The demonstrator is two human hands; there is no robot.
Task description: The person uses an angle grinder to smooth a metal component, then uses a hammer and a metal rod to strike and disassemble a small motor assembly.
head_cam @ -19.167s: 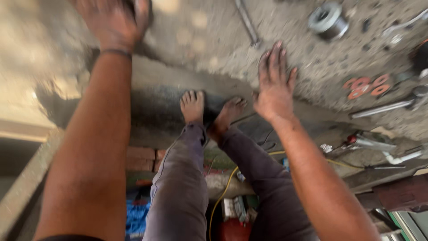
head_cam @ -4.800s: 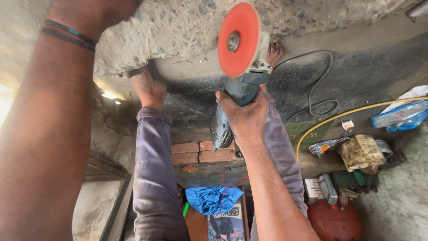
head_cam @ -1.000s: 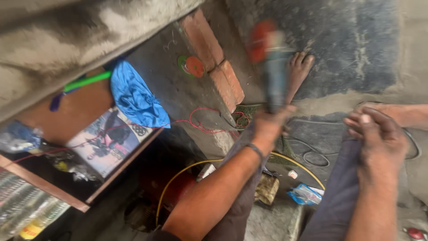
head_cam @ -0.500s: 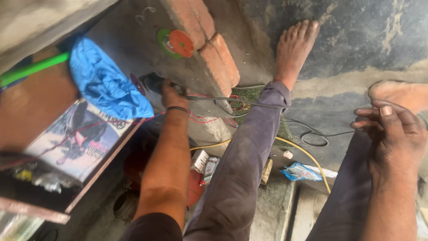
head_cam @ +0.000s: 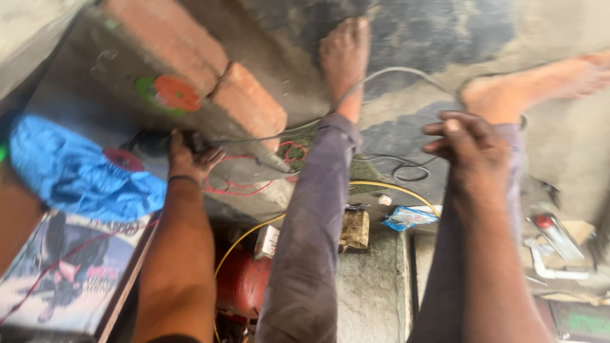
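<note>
My left hand reaches down to the floor by the bricks and grips the dark body of an angle grinder. The grinder's red disc shows just above a blue cloth. A grey cable runs from there across my left leg. My right hand rests on my right knee with its fingers bent and holds nothing. Both my bare feet press against the dark wall ahead.
A red cylinder and a yellow hose lie below my left leg. Close by are a small box, a brown block and a blue packet. A printed picture panel leans at the left. Tools lie at the right.
My left hand has carried the grinder down from in front of me to the floor by the bricks. My right hand has stayed on the knee. The view has tilted further down.
</note>
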